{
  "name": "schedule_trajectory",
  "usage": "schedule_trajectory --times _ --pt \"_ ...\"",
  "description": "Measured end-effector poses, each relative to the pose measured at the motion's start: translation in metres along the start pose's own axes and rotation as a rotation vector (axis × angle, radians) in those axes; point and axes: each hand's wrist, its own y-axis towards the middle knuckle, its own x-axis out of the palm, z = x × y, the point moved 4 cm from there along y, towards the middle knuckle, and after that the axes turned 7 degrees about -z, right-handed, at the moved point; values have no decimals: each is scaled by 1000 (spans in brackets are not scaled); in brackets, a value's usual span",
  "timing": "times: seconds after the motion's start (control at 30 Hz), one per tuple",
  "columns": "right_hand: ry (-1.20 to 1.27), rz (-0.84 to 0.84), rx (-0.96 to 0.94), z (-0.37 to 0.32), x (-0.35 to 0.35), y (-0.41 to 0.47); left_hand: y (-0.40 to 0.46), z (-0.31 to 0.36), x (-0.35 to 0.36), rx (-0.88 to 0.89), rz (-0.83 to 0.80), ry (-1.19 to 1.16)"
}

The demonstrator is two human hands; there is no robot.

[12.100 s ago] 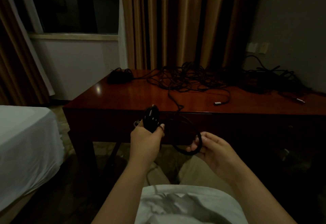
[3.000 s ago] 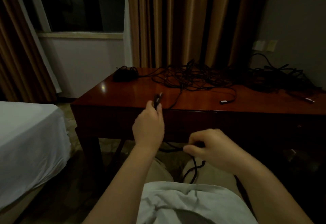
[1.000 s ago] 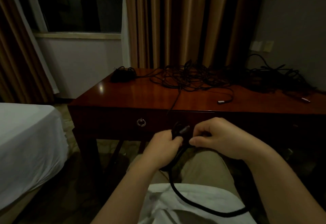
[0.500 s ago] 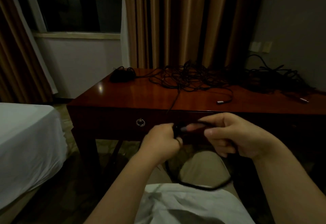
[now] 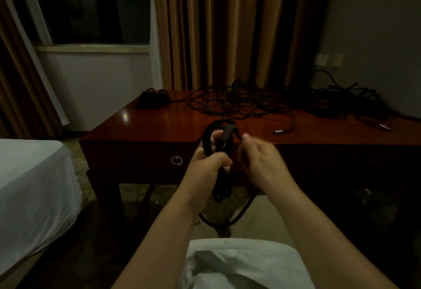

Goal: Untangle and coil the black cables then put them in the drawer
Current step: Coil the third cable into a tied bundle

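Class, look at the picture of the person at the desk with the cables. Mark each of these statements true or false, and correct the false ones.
1. The left hand grips a coiled black cable. True.
2. The desk drawer stands open. False: it is shut, its ring pull showing on the front.
3. A tangle of black cables lies on the desk. True.
4. The right hand rests flat on the desk. False: it is held in the air beside the coil.
5. A bed with a white sheet is on the right. False: it is on the left.
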Motion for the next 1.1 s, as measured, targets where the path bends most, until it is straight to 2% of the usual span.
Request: schedule_trajectory --times 0.1,0.2,0.23,0.3,0.37,0.43,0.53,0.63,0.7,0.73,0.83,0.9,0.97,1.1 --pt "19 -198 94 7 22 -6 -3 -4 -4 -52 -46 -25" --pt "-58 -299 188 12 25 -9 -5 -9 -8 -103 35 -19" --pt "-12 -355 234 16 27 -9 -5 -9 -8 -106 62 -48" --pt "239 -455 280 24 25 -12 -3 -6 -9 -96 114 -139" --pt "496 -437 285 33 15 -13 1 0 -16 -56 197 -259" --pt "544 -412 289 44 9 -17 5 6 -28 8 281 -375" --pt "378 -414 296 56 22 -28 11 13 -35 98 348 -465" --pt "-86 -450 217 47 42 -34 13 15 -33 174 489 -460" --pt "-299 -496 123 34 47 -34 12 16 -38 217 630 -312" --pt "-355 -525 100 27 45 -33 11 17 -43 229 696 -162" --pt "-365 -649 137 11 25 -33 12 20 -52 278 770 347" --pt "-372 -640 157 6 7 -31 14 18 -52 294 702 617" --pt "-388 -528 128 0 -10 -29 18 14 -53 233 595 896" --pt "-364 -417 -31 -21 -17 -31 24 2 -49 -72 327 1191"
